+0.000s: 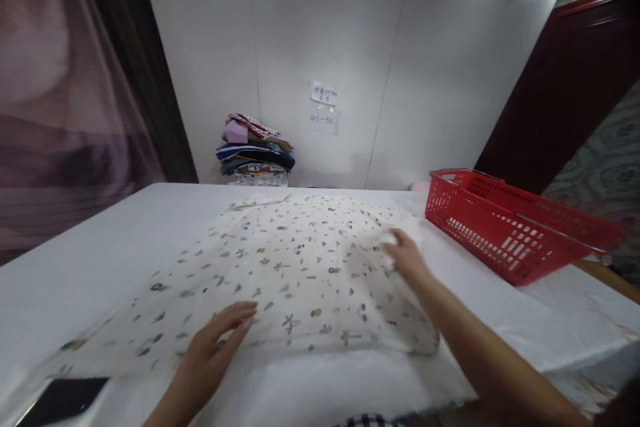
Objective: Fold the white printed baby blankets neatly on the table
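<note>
A thin white garment (pixel 300 267) printed with small palm trees and other little motifs lies spread over the white-covered table. My left hand (pixel 215 340) rests on its near part, fingers stretched out and the thumb a little apart from them. On the garment's right side, my right hand (pixel 407 257) has its fingertips closed on the cloth, which rises in a blurred fold there. Shade falls on the cloth below this hand. My right forearm hides part of the garment's right edge.
A red plastic basket (pixel 500 233) with wire handles stands at the table's right. Against the wall is a stack of folded clothes (pixel 257 147). A dark phone-like object (pixel 65 400) lies at the near left. Paper notes (pixel 324 107) hang on the wall, and a curtain (pixel 65 113) borders the left side.
</note>
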`<act>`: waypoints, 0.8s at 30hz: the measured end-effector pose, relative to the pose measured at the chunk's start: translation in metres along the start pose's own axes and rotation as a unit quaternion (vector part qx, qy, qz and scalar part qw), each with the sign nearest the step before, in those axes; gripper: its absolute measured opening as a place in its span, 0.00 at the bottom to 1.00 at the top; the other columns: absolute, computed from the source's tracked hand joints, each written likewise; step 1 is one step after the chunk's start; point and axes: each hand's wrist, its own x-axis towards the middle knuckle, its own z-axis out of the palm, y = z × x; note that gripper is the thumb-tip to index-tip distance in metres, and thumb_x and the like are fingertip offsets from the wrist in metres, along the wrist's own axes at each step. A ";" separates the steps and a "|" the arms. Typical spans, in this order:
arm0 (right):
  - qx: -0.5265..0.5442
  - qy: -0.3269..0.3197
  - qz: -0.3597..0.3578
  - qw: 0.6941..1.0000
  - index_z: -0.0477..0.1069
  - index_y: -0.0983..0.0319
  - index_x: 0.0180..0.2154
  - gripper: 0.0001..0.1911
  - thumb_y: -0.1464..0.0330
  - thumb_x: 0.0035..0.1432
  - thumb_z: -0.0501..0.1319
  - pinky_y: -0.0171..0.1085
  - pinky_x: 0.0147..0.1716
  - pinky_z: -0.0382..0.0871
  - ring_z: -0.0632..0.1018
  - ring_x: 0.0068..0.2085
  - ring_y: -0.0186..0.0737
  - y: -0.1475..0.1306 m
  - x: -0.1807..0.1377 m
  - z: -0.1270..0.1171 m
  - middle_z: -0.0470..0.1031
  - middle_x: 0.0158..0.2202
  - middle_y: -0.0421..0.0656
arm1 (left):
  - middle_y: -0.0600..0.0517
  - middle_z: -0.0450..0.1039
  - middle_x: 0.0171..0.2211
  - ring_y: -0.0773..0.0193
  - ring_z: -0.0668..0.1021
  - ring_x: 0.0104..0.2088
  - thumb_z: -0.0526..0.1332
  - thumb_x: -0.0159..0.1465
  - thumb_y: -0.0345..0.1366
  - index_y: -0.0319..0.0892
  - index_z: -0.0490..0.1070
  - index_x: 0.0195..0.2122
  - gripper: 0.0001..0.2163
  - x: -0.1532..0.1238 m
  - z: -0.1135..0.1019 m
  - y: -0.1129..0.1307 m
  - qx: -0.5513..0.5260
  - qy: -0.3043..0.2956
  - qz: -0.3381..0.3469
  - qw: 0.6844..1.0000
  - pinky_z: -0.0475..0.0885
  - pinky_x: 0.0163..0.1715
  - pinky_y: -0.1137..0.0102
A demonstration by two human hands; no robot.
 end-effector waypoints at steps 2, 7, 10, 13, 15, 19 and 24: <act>0.017 -0.196 -0.067 0.978 0.66 0.56 0.52 0.27 0.67 0.47 0.60 0.34 0.23 0.68 0.71 0.25 0.32 -0.017 -0.027 0.079 0.72 0.49 0.44 | 0.49 0.75 0.45 0.54 0.75 0.47 0.62 0.52 0.52 0.47 0.76 0.38 0.17 0.004 0.017 0.021 -0.109 -0.023 -0.065 0.992 0.73 0.43 0.67; 0.055 -0.431 -0.176 0.883 0.66 0.55 0.53 0.33 0.74 0.42 0.63 0.37 0.36 0.68 0.72 0.35 0.37 -0.022 -0.110 0.195 0.73 0.43 0.40 | 0.49 0.76 0.31 0.60 0.78 0.32 0.62 0.53 0.52 0.39 0.72 0.38 0.21 0.008 0.039 0.022 -0.399 -0.018 -0.244 0.884 0.74 0.34 0.68; 0.116 -0.512 -0.108 0.844 0.54 0.54 0.61 0.43 0.72 0.43 0.65 0.36 0.33 0.68 0.72 0.34 0.35 -0.009 -0.133 0.206 0.72 0.42 0.41 | 0.52 0.72 0.22 0.62 0.76 0.26 0.66 0.51 0.49 0.37 0.72 0.33 0.19 0.003 0.036 0.013 -0.458 0.042 -0.306 0.834 0.72 0.29 0.70; 0.162 -0.547 -0.031 0.820 0.61 0.56 0.57 0.35 0.69 0.45 0.65 0.35 0.31 0.68 0.73 0.32 0.33 -0.004 -0.131 0.197 0.73 0.38 0.41 | 0.51 0.74 0.24 0.61 0.77 0.28 0.67 0.51 0.45 0.37 0.72 0.34 0.17 -0.003 0.033 0.011 -0.499 0.026 -0.308 0.810 0.70 0.28 0.70; 0.152 -0.550 -0.011 0.821 0.69 0.59 0.49 0.24 0.66 0.47 0.64 0.34 0.28 0.68 0.74 0.29 0.33 -0.007 -0.117 0.189 0.74 0.35 0.41 | 0.50 0.75 0.27 0.60 0.77 0.29 0.67 0.51 0.42 0.37 0.72 0.37 0.16 -0.004 0.033 0.010 -0.504 -0.001 -0.285 0.815 0.70 0.29 0.70; 0.066 -0.474 -0.076 0.875 0.74 0.61 0.39 0.12 0.66 0.50 0.61 0.34 0.25 0.69 0.76 0.27 0.34 -0.025 -0.061 0.184 0.76 0.30 0.42 | 0.54 0.75 0.26 0.61 0.77 0.30 0.64 0.49 0.31 0.41 0.71 0.45 0.20 -0.006 0.034 0.007 -0.471 -0.053 -0.272 0.838 0.71 0.34 0.69; -0.108 -0.312 -0.070 0.941 0.72 0.63 0.35 0.08 0.72 0.53 0.56 0.30 0.23 0.69 0.76 0.26 0.33 -0.043 0.041 0.216 0.76 0.32 0.43 | 0.54 0.76 0.28 0.61 0.76 0.28 0.59 0.48 0.28 0.43 0.69 0.50 0.25 -0.010 0.037 -0.001 -0.468 -0.079 -0.299 0.828 0.70 0.32 0.68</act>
